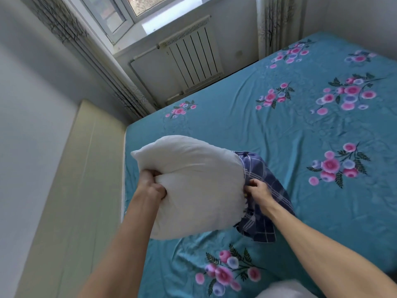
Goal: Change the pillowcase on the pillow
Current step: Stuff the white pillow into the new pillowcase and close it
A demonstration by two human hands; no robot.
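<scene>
While it hangs above the bed (279, 134), the pillow (193, 186) lies with its long axis running from upper left to lower right, one bare corner pointing toward the headboard (71, 190). It is white, plump and creased where the left hand (151, 186) clenches its near edge. Its right end sits inside a navy pillowcase (264, 203) with a pale check, bunched and drooping toward the teal flowered sheet. The right hand (257, 190) grips that bunched cloth at the pillowcase mouth.
</scene>
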